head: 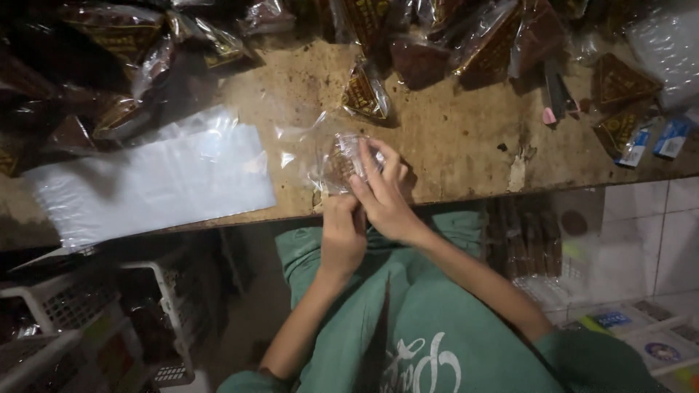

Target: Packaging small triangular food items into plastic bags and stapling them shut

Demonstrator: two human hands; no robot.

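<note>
At the front edge of a worn wooden table (451,138), both my hands work a small clear plastic bag (331,156) with a brown snack piece inside. My right hand (386,193) lies over the bag with fingers spread across it, gripping it. Just below, my left hand (344,229) pinches the bag's lower edge. Another filled triangular packet (366,93) lies a little beyond the bag on the table.
A stack of clear empty plastic bags (153,182) lies to the left. Many filled dark snack packets (473,40) pile along the table's far side. Small blue items (671,137) sit at the right edge. White plastic baskets (87,313) stand below left, tiled floor at right.
</note>
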